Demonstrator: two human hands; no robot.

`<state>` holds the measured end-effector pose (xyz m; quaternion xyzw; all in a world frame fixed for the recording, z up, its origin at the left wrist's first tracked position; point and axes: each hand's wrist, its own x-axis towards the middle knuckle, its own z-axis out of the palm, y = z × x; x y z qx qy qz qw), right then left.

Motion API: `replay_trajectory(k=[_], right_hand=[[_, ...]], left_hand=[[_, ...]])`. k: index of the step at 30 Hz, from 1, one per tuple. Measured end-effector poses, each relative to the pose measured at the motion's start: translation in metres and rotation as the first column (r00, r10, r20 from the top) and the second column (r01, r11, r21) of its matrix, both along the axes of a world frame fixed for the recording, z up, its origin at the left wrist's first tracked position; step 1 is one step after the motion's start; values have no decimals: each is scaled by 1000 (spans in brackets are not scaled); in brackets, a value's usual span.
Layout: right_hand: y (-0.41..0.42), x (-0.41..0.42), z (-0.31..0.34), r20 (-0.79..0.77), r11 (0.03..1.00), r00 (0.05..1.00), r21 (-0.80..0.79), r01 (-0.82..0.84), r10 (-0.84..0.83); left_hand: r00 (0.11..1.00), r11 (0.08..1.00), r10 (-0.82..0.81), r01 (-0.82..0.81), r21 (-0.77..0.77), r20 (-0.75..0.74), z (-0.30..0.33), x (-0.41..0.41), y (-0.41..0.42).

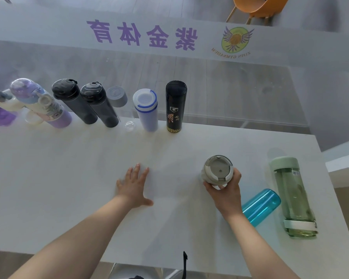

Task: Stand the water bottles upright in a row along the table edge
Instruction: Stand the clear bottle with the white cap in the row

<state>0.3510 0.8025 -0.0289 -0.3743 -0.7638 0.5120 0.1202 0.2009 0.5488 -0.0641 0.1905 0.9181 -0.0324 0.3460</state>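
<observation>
Purple writing (pixel 142 35) on glass ahead, seen backwards; round logo (pixel 236 40) beside it reads "GYMNASIUM". Black bottle (pixel 175 106) has gold pattern, tiny writing too small to read. Right hand (pixel 225 190) fingers (pixel 237 175) wrap grey-lid bottle (pixel 218 168), upright near worktop (pixel 69 178) middle. Left hand (pixel 134 187) flat, fingers spread, holding nothing. Row of bottles at far edge. Green bottle (pixel 293 197), blue bottle (pixel 260 206) lie on right.

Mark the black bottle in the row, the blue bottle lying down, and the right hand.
black bottle (pixel 175 109): head view, mid-body, on the label.
blue bottle (pixel 260 206): head view, middle of its side.
right hand (pixel 227 195): head view, back of hand.
</observation>
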Motion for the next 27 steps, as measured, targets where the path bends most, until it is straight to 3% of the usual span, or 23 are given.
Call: replay_trajectory(k=[7,18,27], right_hand=[[16,-52,-3,-85,998,996,-48,-29,24],[57,-157,4,-84,994,991,27,-102,104],[63,-189,1,-59,994,992,19,-109,110]], left_hand=[[1000,1000,6,-6,-13,3,-3,-1,1],[999,997,-8,12,-75,46,0,-4,7],[998,996,-16,21,-88,61,2,-5,9]])
